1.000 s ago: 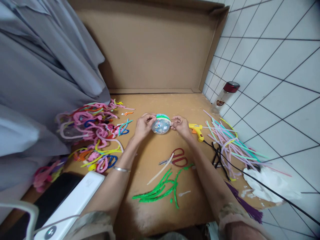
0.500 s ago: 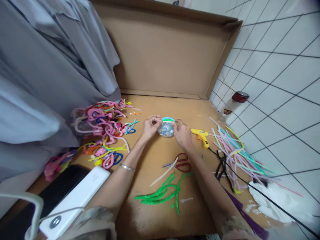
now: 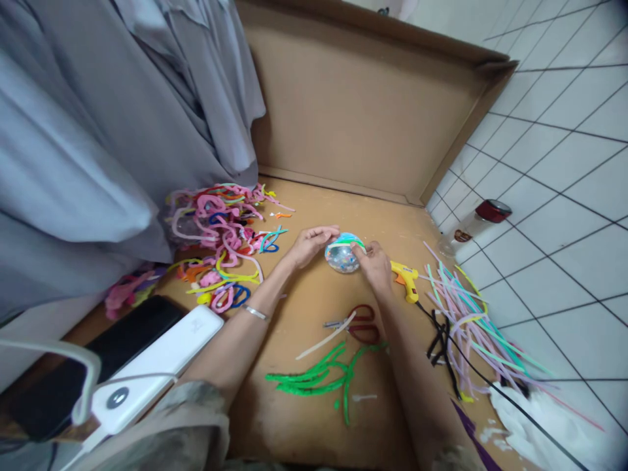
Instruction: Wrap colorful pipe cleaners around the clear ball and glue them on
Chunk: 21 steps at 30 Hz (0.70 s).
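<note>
A clear round plastic ball [image 3: 342, 263] with green, blue and white fuzzy strips across its top sits mid-table between my hands. My right hand [image 3: 375, 267] is closed on its right side, thumb and fingers at the end of the strips. At the ball's upper left, my left hand [image 3: 314, 244] has its fingers stretched out, close to the rim; whether they touch it I cannot tell. Red-handled scissors [image 3: 362, 324] lie nearer me, beside a cream strip [image 3: 324, 337]. Green pipe cleaners [image 3: 309, 383] are spread below them.
A yellow glue gun [image 3: 406, 281] lies right of my right hand, its black cord trailing forward. Pastel pipe cleaners [image 3: 478, 320] and a bottle [image 3: 473, 226] are by the tiled wall. Left are tangled pipe cleaners [image 3: 216, 219], a white power bank [image 3: 161, 366] and grey cloth [image 3: 196, 98].
The view has shifted, putting the ball and hands farther right in the picture. My left fingers, bent at the ball's edge before, are now straighter. My right hand stays on the ball.
</note>
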Available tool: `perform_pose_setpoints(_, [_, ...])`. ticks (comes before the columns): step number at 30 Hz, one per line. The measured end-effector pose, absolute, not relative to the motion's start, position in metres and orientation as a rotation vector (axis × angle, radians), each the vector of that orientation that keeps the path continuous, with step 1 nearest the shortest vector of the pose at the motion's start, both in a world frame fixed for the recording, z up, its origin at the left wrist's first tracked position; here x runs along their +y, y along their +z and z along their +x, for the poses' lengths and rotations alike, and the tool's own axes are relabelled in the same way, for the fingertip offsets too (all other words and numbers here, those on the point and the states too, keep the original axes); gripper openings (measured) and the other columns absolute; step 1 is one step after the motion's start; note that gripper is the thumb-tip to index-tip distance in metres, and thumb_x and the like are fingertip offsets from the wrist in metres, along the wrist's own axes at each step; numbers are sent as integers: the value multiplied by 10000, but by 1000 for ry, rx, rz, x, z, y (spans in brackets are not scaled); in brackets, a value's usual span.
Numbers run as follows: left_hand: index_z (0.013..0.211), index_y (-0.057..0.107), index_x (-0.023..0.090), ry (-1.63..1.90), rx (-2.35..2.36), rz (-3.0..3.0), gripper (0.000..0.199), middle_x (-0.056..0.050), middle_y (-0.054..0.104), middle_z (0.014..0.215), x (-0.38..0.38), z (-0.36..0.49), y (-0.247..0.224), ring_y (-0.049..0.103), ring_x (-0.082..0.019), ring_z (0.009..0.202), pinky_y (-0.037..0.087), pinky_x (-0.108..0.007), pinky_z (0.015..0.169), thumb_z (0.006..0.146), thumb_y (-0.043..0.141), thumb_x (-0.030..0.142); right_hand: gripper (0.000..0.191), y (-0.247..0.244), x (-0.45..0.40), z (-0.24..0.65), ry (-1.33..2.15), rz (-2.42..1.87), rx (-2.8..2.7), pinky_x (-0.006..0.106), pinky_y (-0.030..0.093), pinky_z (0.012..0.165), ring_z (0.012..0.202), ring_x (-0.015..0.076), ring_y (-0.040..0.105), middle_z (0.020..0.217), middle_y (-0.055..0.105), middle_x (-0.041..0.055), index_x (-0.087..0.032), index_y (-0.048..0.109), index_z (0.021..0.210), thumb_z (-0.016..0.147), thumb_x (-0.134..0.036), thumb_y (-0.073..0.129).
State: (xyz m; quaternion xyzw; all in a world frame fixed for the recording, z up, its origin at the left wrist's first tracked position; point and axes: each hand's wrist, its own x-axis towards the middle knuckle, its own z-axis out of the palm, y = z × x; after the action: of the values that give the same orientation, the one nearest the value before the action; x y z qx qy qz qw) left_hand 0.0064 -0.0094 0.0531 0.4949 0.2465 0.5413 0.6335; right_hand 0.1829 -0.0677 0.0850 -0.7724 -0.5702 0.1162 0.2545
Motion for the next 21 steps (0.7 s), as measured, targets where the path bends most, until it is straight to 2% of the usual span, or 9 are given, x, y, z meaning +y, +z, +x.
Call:
perform_pose_setpoints(4, [829, 747, 160, 1286, 628, 967, 462, -28, 721, 834, -8, 7, 49, 638, -136, 790, 478, -298, 851, 515, 918, 453, 420, 83, -67, 184, 306, -2061, -1540, 281, 351, 634, 793, 232, 631, 817, 700, 55, -221, 622, 909, 867, -624, 511])
perform_pose_setpoints(8, [823, 707, 145, 1153, 660, 1068, 445, -1, 692, 804, -8, 1, 44, 611, -106, 736, 462, -257, 760, 478, 932, 314, 403, 84, -68, 182, 305, -2060, -1534, 280, 335, 631, 777, 226, 620, 804, 689, 44, -225, 620, 902, 861, -613, 520])
perform_pose_setpoints(13, [802, 684, 134, 1136, 682, 1118, 459, -21, 694, 835, -7, -1, 33, 612, -130, 763, 470, -291, 795, 441, 936, 268, 403, 83, -68, 182, 311, -2045, -1519, 279, 341, 625, 768, 227, 618, 800, 685, 46, -226, 623, 899, 863, -612, 513])
perform_pose_setpoints(17, [800, 705, 139, 1164, 678, 1118, 461, -42, 716, 886, -7, -2, 31, 626, -150, 813, 470, -324, 869, 460, 940, 342, 409, 82, -68, 183, 291, -2039, -1525, 280, 348, 629, 779, 235, 624, 800, 689, 51, -224, 621, 892, 861, -618, 516])
perform_pose_setpoints(21, [799, 725, 137, 1130, 626, 1147, 435, -96, 730, 1033, -8, -9, 34, 648, -199, 951, 445, -368, 967, 563, 893, 462, 406, 83, -67, 182, 279, -2069, -1526, 277, 341, 625, 797, 241, 631, 805, 691, 54, -221, 617, 890, 864, -612, 512])
